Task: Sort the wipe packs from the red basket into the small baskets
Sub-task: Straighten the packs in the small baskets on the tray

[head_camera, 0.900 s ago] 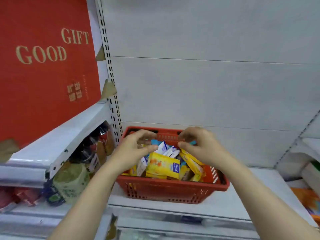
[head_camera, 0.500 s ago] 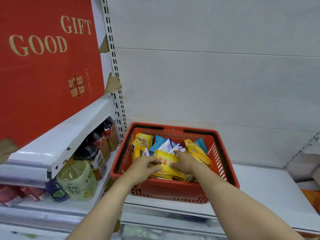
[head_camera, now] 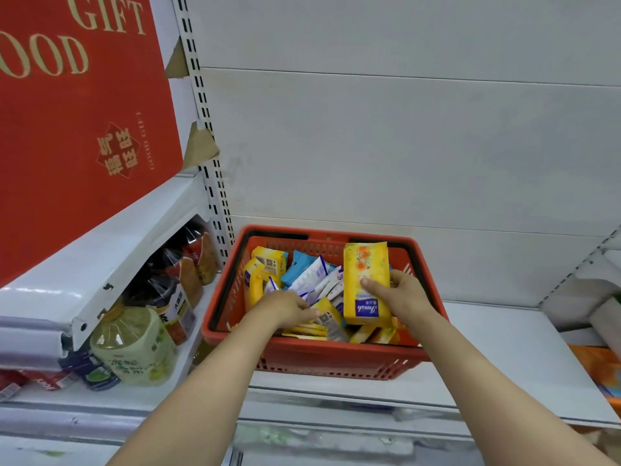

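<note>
White shelf (head_camera: pixel 504 334) carries red basket (head_camera: pixel 322 354) of wipe packs. Right hand (head_camera: pixel 406 297) grips yellow pack (head_camera: pixel 366 280), upright above the pile; left hand (head_camera: pixel 285 309) pinches another pack (head_camera: pixel 327 316) inside. Packs likely light, soft, slick film; grip across faces.

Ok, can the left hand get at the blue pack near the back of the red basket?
Probably yes: the left hand is already inside the red basket, and the blue pack lies uncovered on top, just beyond its fingers.
</note>
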Demonstrator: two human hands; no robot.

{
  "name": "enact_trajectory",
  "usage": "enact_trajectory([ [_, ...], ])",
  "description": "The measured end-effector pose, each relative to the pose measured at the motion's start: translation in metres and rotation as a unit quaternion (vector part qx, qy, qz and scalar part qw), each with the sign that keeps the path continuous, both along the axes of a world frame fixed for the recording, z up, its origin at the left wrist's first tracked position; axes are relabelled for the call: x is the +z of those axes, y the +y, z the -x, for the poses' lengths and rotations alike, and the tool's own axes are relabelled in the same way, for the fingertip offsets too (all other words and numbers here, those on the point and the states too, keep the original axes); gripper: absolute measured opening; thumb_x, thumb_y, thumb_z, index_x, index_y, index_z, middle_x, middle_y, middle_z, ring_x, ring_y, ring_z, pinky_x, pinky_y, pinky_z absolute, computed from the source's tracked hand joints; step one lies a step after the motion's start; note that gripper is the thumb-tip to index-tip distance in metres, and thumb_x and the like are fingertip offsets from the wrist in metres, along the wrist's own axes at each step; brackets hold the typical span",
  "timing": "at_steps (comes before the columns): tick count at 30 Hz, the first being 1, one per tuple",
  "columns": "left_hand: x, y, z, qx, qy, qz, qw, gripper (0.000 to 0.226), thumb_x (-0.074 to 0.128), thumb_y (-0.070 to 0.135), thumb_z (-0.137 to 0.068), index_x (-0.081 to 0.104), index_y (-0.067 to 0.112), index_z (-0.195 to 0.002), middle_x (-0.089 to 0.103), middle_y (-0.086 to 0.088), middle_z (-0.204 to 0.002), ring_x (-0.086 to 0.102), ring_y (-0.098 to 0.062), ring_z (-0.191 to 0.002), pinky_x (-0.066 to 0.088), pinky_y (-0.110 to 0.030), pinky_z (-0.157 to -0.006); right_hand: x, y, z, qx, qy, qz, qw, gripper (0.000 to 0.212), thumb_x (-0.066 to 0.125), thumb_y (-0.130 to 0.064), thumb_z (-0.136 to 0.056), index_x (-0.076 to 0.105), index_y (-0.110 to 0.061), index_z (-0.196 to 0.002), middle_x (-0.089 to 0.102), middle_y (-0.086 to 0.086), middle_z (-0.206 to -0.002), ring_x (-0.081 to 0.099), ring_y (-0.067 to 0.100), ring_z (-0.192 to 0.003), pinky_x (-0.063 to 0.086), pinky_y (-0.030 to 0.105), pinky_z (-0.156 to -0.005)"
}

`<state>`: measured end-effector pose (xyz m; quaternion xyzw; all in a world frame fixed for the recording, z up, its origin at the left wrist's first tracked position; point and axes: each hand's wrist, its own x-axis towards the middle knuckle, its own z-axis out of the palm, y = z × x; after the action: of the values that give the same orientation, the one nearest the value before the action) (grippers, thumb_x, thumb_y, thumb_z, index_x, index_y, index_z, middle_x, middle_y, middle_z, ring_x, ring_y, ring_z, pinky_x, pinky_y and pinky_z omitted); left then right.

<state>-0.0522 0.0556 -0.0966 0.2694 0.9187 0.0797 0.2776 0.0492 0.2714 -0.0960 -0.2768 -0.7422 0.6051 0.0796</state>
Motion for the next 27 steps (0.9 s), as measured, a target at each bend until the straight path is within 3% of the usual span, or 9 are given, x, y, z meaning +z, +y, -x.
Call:
enact_trajectory([
  [3,-0.008,0.005,-0.003,-0.020,-0.095,0.037,0.995,0.062,0.048,0.074,-0.086,0.058,0.037,-0.135,0.050,0.006,-0.146,0.046,-0.019,-0.133,0.035,-0.031,-0.110,0.004,-0.004,-0.014,-0.024,0.009,0.042,0.999,0.039,0.084,-0.035,-0.076,0.067,-0.017,-0.106,0.076,0.005,-0.096,0.075,0.021,-0.081,0.062,0.045,-0.078],
  [5,-0.011,0.002,0.000,-0.015,-0.099,0.001,0.995,0.056,0.062,0.063,-0.085,0.065,0.029,-0.129,0.059,0.004,-0.136,0.054,-0.017,-0.123,0.041,-0.028,-0.102,0.006,-0.006,-0.021,-0.034,0.017,0.070,0.997,0.039,0.084,-0.034,-0.076,0.067,-0.016,-0.107,0.076,0.006,-0.096,0.075,0.022,-0.080,0.062,0.044,-0.076],
  [8,-0.017,-0.002,0.007,0.042,-0.090,-0.094,0.991,0.035,0.074,0.042,-0.084,0.076,0.011,-0.102,0.071,-0.009,-0.095,0.065,-0.019,-0.092,0.046,-0.026,-0.077,0.010,-0.008,-0.029,-0.046,0.029,0.102,0.993,0.039,0.084,-0.032,-0.076,0.067,-0.016,-0.107,0.077,0.006,-0.094,0.076,0.023,-0.079,0.062,0.039,-0.068],
  [10,-0.015,-0.004,0.006,0.108,-0.052,-0.177,0.977,0.038,0.073,0.042,-0.085,0.071,0.004,-0.076,0.060,-0.010,-0.068,0.063,-0.023,-0.068,0.043,-0.030,-0.065,0.013,-0.009,-0.033,-0.051,0.041,0.120,0.991,0.038,0.083,-0.033,-0.076,0.067,-0.017,-0.106,0.078,0.003,-0.090,0.076,0.022,-0.077,0.060,0.033,-0.060],
  [13,0.001,-0.009,0.006,0.211,0.030,-0.302,0.929,0.043,0.065,0.048,-0.090,0.060,0.012,-0.068,0.063,-0.005,-0.060,0.068,-0.024,-0.054,0.047,-0.026,-0.052,0.018,-0.011,-0.036,-0.045,0.063,0.151,0.985,0.039,0.082,-0.034,-0.077,0.067,-0.017,-0.110,0.078,0.003,-0.091,0.076,0.023,-0.080,0.058,0.030,-0.058],
  [16,0.024,-0.011,0.002,0.291,0.007,-0.419,0.860,0.037,0.056,0.047,-0.096,0.068,0.015,-0.083,0.068,-0.008,-0.054,0.063,-0.022,-0.042,0.049,-0.029,-0.044,0.023,-0.019,-0.037,-0.025,0.092,0.206,0.974,0.042,0.078,-0.033,-0.081,0.066,-0.015,-0.117,0.077,0.007,-0.100,0.075,0.025,-0.087,0.060,0.033,-0.063],
  [19,0.037,-0.010,-0.009,0.334,-0.040,-0.495,0.802,0.037,0.056,0.045,-0.097,0.069,0.014,-0.080,0.062,-0.006,-0.048,0.056,-0.021,-0.040,0.043,-0.027,-0.043,0.031,-0.032,-0.035,0.020,0.108,0.244,0.963,0.045,0.075,-0.035,-0.083,0.064,-0.014,-0.122,0.074,0.010,-0.110,0.073,0.028,-0.098,0.061,0.039,-0.075],
  [22,0.042,-0.011,-0.020,0.334,-0.077,-0.529,0.776,0.039,0.055,0.045,-0.097,0.070,0.010,-0.086,0.062,-0.007,-0.052,0.051,-0.014,-0.036,0.037,-0.021,-0.036,0.035,-0.043,-0.035,0.056,0.107,0.267,0.956,0.047,0.073,-0.038,-0.083,0.063,-0.017,-0.124,0.072,0.012,-0.116,0.070,0.031,-0.104,0.059,0.045,-0.085],
  [27,0.042,-0.015,-0.036,0.311,-0.244,-0.585,0.709,0.031,0.060,0.040,-0.096,0.063,0.017,-0.117,0.071,-0.010,-0.103,0.067,-0.017,-0.052,0.050,-0.021,-0.041,0.042,-0.048,-0.047,0.008,0.125,0.248,0.961,0.054,0.074,-0.039,-0.079,0.060,-0.015,-0.126,0.074,0.011,-0.112,0.073,0.028,-0.096,0.062,0.040,-0.074],
])
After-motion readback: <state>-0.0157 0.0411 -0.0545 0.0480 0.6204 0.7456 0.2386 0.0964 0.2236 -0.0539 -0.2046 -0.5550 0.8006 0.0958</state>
